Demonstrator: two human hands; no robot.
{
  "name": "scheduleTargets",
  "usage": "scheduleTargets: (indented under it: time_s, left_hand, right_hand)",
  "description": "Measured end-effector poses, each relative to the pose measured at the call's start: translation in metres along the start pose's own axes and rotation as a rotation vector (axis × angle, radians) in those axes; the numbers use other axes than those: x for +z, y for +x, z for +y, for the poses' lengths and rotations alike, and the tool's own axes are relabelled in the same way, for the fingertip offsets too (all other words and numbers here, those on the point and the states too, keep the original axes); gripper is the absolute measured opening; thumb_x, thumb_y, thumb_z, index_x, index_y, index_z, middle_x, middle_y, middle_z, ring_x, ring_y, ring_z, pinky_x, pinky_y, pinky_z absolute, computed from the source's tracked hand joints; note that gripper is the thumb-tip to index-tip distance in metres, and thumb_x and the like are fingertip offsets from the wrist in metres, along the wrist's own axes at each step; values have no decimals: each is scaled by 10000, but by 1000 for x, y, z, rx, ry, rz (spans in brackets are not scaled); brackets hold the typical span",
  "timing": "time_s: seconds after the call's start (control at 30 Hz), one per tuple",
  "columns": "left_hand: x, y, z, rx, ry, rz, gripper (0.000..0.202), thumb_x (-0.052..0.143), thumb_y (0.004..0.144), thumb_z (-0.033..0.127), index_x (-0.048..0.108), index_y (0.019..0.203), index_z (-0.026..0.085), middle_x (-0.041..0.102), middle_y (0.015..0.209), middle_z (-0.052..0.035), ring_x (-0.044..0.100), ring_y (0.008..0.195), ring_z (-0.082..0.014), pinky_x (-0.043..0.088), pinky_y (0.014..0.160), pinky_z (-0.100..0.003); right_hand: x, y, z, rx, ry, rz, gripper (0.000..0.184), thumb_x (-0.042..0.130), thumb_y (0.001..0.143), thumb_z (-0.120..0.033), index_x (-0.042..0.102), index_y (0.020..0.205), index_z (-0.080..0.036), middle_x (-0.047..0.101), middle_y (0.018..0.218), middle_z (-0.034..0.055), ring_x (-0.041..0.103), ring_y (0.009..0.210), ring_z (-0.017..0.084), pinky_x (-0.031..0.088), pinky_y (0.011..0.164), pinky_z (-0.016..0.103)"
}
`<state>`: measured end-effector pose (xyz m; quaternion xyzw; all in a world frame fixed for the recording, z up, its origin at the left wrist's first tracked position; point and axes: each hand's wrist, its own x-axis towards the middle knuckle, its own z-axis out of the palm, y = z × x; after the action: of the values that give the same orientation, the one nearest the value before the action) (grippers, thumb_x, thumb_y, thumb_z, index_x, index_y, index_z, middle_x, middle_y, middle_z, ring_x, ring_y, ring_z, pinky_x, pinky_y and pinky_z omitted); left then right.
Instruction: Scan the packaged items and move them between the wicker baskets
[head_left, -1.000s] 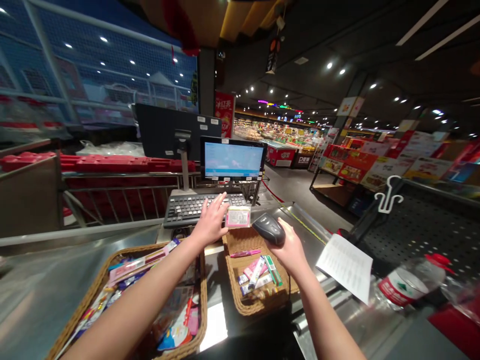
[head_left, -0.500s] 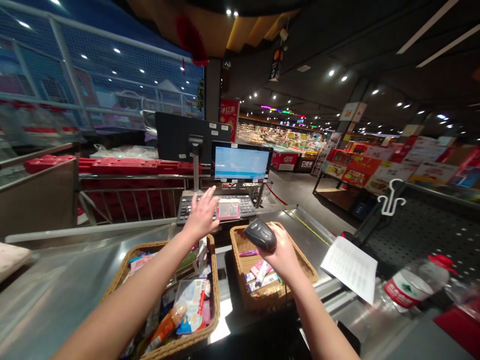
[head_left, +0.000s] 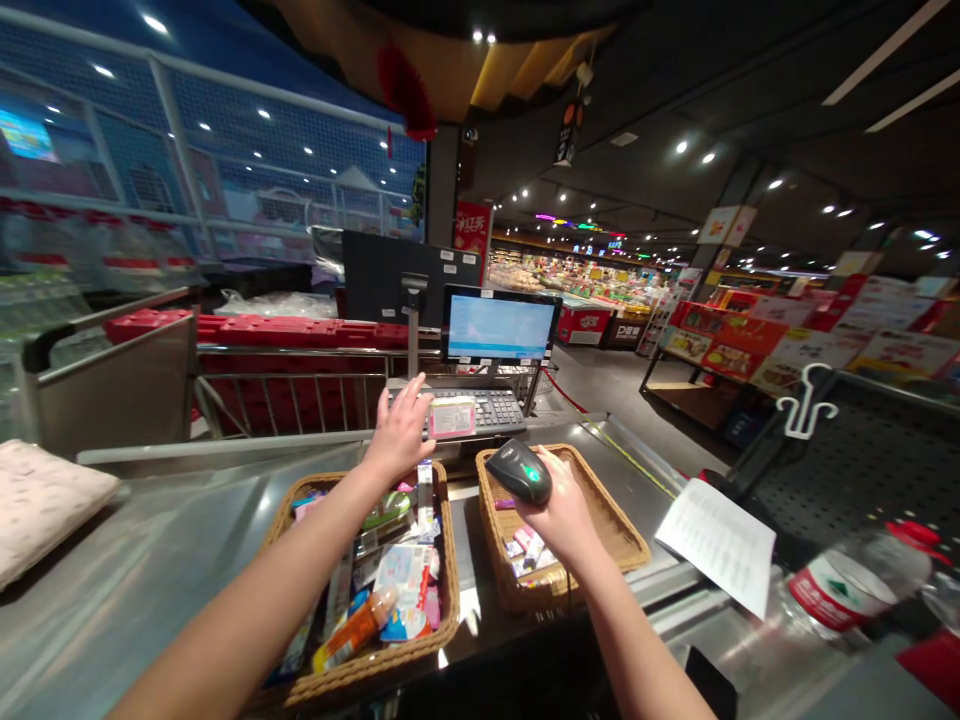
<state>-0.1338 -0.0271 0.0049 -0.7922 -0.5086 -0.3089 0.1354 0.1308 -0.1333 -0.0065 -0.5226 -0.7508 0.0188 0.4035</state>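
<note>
My left hand [head_left: 401, 428] is closed on the edge of a small pink packet with a white label [head_left: 452, 417], held up in front of the keyboard [head_left: 491, 408]. In my right hand [head_left: 561, 508] is a black barcode scanner [head_left: 519, 471], its head pointing left toward the packet and a green light showing on top. Below my left forearm stands a wicker basket [head_left: 453, 590] full of packaged snacks, including an orange-coloured bottle or tube [head_left: 352, 632]. Under the scanner, a second wicker basket [head_left: 630, 545] holds several small packets, partly hidden by my hand.
Behind the keyboard stands a lit screen [head_left: 501, 327], with a dark monitor [head_left: 390, 275] to its left. Printed paper [head_left: 718, 545] and a large plastic bottle [head_left: 844, 590] lie at the right. A folded pale cloth [head_left: 45, 510] rests on the metal counter [head_left: 187, 540] at the left.
A green light now shows on the scanner. The view has swung slightly left, so the surroundings appear further right. My left hand, with the packet, has shifted a little left relative to the keyboard.
</note>
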Motion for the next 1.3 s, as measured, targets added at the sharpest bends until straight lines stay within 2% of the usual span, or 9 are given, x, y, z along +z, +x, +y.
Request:
scheduleTargets:
  time_s: [0.2,0.43,0.67,0.83,1.0,1.13,1.3]
  left_hand:
    - [-12,-16,-18,-50,22,-12,593,627,680,217,439,1243,209,219,1569,-154,272,1420,-318,65,1174,-574]
    - [-16,-41,-44,-106,33,-16,583,643,679,242,450,1228,212,248,1558,-157,332,1389,-323,76,1171,-582]
    - [-19,-76,-60,-132,26,-100,588,655,692,330,456,1230,205,281,1541,-171,382,1355,-331,102,1159,-600]
    - [-15,-109,-61,-121,15,-191,568,628,686,291,469,1226,217,294,1537,-165,359,1375,-321,125,1155,-605]
    - [-7,-138,-53,-75,-41,-276,627,625,673,276,464,1276,218,327,1521,-166,344,1383,-332,131,1151,-611]
    - [-2,-155,-46,-66,-75,-335,663,630,670,267,457,1308,224,334,1520,-149,358,1372,-344,135,1150,-617]
    - [8,-169,-44,-46,-75,-348,644,630,681,267,456,1299,212,339,1515,-160,342,1384,-328,125,1167,-586]
  right_hand:
    - [13,-3,-11,31,47,-47,402,637,695,-218,612,1096,-212,637,1185,101,470,1281,349,361,1062,548]
    - [28,-2,-21,4,63,-63,336,624,707,-210,642,1042,-223,646,1148,91,495,1256,331,373,1064,527]
    - [43,-6,-27,-3,72,-100,395,624,711,-230,623,1105,-203,634,1176,109,483,1269,341,383,1050,533]
    - [52,-9,-32,-22,84,-132,375,633,704,-209,638,1079,-216,643,1168,100,481,1273,338,384,1045,545]
    - [56,-13,-36,-21,99,-169,335,632,715,-201,651,1049,-215,648,1162,95,490,1264,327,386,1053,523]
    - [57,-16,-34,-7,97,-164,364,645,705,-217,640,1069,-199,649,1159,106,495,1260,330,384,1059,515]
    - [60,-18,-33,7,102,-172,361,642,705,-230,636,1064,-200,643,1170,109,506,1247,325,398,1050,501]
